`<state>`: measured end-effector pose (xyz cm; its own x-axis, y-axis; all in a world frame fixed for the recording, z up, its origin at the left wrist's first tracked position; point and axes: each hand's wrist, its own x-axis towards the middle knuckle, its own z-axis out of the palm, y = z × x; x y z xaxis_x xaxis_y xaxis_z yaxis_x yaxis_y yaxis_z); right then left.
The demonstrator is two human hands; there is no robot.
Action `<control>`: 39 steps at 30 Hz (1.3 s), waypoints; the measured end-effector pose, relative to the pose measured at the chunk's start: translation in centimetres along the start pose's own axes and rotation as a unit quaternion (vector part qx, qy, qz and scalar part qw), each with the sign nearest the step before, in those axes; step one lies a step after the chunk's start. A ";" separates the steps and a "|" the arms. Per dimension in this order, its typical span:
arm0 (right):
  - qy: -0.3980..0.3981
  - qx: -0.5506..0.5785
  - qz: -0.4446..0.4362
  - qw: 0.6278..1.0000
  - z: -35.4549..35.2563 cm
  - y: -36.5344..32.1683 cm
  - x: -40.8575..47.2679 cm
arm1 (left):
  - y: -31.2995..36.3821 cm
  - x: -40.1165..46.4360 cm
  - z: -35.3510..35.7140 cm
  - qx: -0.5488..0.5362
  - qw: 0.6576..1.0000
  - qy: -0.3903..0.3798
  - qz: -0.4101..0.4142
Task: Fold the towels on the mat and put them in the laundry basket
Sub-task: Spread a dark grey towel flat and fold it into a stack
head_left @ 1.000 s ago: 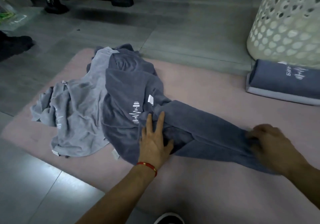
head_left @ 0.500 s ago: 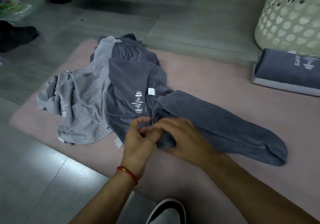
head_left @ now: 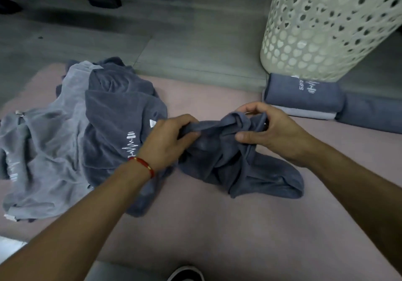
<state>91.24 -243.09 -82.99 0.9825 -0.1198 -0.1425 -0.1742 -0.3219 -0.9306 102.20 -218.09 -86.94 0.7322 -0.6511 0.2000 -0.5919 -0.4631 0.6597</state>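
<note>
both hands [head_left: 167, 141] grip dark towel [head_left: 237, 167] | basket [head_left: 322, 30] far R | folded towels [head_left: 304, 93] (2–3?) beside

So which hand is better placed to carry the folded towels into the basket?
Right hand: nearer the folded towels and laundry basket. Left hand sits by the unfolded pile. Both grip the dark towel.

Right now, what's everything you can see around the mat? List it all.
dark grey towel: 1, bunched, mat centre, gripped by both hands
unfolded towel pile: light grey and dark grey, mat's left; count unclear
folded towels: dark grey on light grey, below the basket; another dark one to their right
laundry basket: 1, cream, perforated, top right
mat: 1, pink, on grey floor
shoe: 1, dark, bottom edge
bracelet: 1, red, left wrist
left hand: grips towel
right hand: grips towel
</note>
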 end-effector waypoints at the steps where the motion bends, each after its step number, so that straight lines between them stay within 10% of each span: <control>1: 0.014 -0.002 0.000 1.000 -1.1 -0.4 -0.2 | 0.4 0.9 -0.5 0.005 1.000 0.001 0.023; 5: 0.052 -0.042 -0.004 0.998 -6.3 -2.8 -0.8 | 3.0 2.7 -1.1 0.102 0.979 0.039 0.170; 9: -0.066 -0.172 0.031 0.982 -11.6 -4.1 -3.4 | 5.4 -0.7 2.9 0.090 0.951 -0.107 0.274; 17: -0.053 -0.371 0.045 0.926 -12.6 5.2 -8.0 | 0.0 -3.8 8.3 0.139 0.989 -0.055 0.007; 27: 0.118 -0.181 0.137 0.967 -14.1 9.4 -9.4 | -0.4 -1.4 8.4 -0.177 0.950 -0.020 -0.257; 39: 0.319 0.222 -0.047 0.920 -23.2 -0.7 -6.7 | 7.0 12.5 -4.1 -0.307 0.923 0.199 -0.122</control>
<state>83.29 -263.89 -73.54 0.7281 -0.6841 0.0419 0.0931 0.0382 -0.9949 108.55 -227.00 -76.89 0.9563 -0.2435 0.1617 -0.1810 -0.0587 0.9817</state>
